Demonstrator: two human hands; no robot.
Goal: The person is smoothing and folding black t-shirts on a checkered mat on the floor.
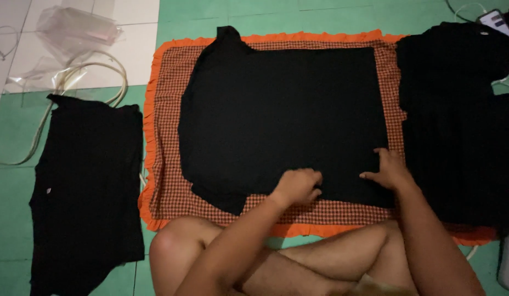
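**Hands at the near edge of a black shirt**

A black shirt [282, 115] lies spread flat on a checked mat [167, 109] with an orange frill, on the green tiled floor [13, 219]. The person sits cross-legged at its near side. The left hand [298, 186] is curled, fingers pinched together on the cloth of the lower edge. The right hand [389, 170] rests open, fingers spread, pressing the corner flat. To do this neatly, I'd say the pinching hand should keep the edge taut while the flat palm holds the corner from sliding. Another black garment [87, 192] lies to the left, a dark pile [457, 109] to the right.
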